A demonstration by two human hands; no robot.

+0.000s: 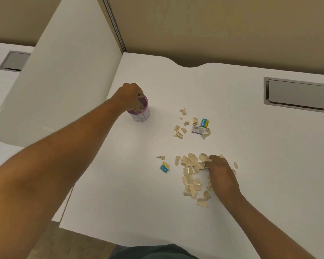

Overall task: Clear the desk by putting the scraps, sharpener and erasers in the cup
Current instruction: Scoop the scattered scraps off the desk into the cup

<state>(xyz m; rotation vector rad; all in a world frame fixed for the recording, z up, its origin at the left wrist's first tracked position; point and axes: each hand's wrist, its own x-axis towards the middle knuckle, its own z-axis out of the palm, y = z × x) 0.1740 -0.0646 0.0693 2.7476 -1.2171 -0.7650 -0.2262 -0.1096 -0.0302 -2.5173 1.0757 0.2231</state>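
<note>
A white cup with a pink rim point(143, 114) stands on the white desk point(120, 184). My left hand point(130, 96) is over its mouth, fingers curled round a bunch of beige paper scraps point(141, 104) inside the rim. My right hand point(221, 172) rests on the big pile of beige scraps point(192, 174), fingers curled into it. A blue and yellow eraser point(165, 168) lies left of that pile. Another blue and yellow eraser point(204, 123) and a white barcoded eraser point(198, 130) lie farther back among a smaller group of scraps point(180, 130). I cannot pick out a sharpener.
A white divider panel point(60, 81) rises left of the cup. A grey cable slot point(299, 94) is set into the desk at the right, another point(14, 60) at the far left. The desk's front edge point(94, 237) runs near my body.
</note>
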